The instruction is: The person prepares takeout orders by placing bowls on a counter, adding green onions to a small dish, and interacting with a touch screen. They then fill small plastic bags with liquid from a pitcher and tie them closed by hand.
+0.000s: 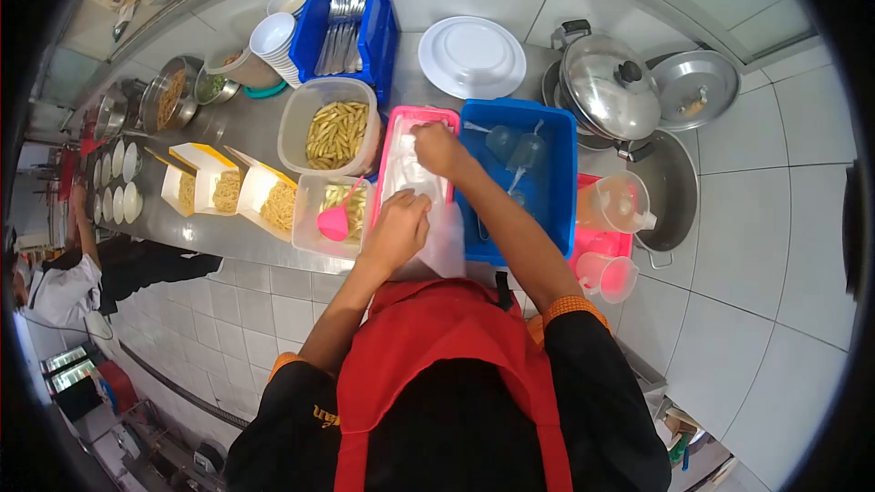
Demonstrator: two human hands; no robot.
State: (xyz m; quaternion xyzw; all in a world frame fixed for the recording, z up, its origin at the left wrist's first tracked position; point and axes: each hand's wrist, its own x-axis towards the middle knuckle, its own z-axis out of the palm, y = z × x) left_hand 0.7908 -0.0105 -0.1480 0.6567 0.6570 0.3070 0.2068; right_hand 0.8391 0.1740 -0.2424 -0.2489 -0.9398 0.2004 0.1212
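Note:
A pink tray [421, 115] with clear plastic bags in it lies in front of me. My left hand [404, 226] is closed at the tray's near end, its fingers curled on a clear plastic bag [445, 241] that hangs over the edge. My right hand [439, 149] reaches into the tray with fingers pressed together; what they pinch is hidden. To the right is a blue tub [567, 182] with several small tied bags [527, 151]. Left of the tray, a pink scoop [334, 222] rests in a clear container [305, 235] of pale cut food.
A larger container [290, 128] holds greenish pieces. Open boxes [257, 184] of noodles stand left. Behind are a blue cutlery bin [383, 36], white plates [472, 56] and a lidded pan [609, 87]. Plastic jugs [620, 202] stand right. Another person [68, 287] works far left.

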